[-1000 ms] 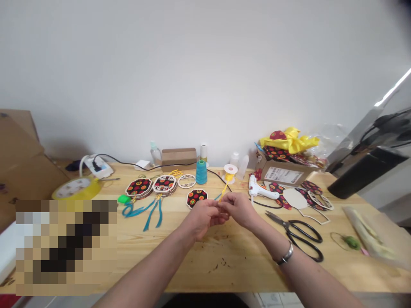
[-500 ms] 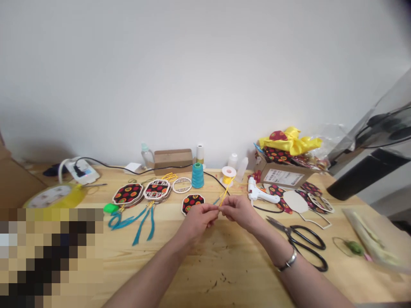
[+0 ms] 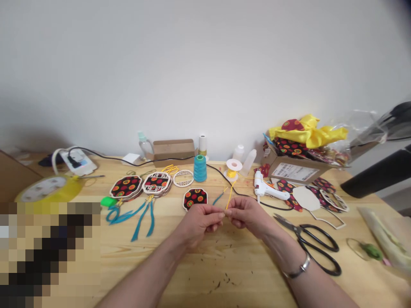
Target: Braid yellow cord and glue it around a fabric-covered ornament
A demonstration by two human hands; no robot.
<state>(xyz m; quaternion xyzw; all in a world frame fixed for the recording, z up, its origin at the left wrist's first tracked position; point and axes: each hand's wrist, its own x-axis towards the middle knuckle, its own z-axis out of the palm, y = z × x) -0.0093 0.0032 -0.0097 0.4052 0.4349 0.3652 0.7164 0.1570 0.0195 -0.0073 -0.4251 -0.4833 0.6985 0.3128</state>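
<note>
A thin yellow cord [image 3: 230,196] rises from between my fingertips, which meet over the middle of the table. My left hand [image 3: 203,221] is closed in a pinch at the cord's lower end. Pinching the same cord from the other side is my right hand [image 3: 247,214]; its wrist wears a silver bracelet. The fingers hide the cord's end. Just behind my left hand lies a dark flower-patterned fabric panel [image 3: 195,198] with a pale edge. A short blue tassel strand [image 3: 219,197] lies behind the fingertips.
Black-handled scissors [image 3: 316,244] lie right of my right arm, below a white glue gun [image 3: 271,190]. A blue thread cone [image 3: 200,169] and yellow cord spool [image 3: 233,169] stand behind. Stacked tasselled panels [image 3: 157,183] are left; a fabric-filled cardboard box [image 3: 293,171] is right.
The camera view has shifted, so the things on the right appear farther right. Both hands stay together, still pinching the yellow cord, which now bends more upright.
</note>
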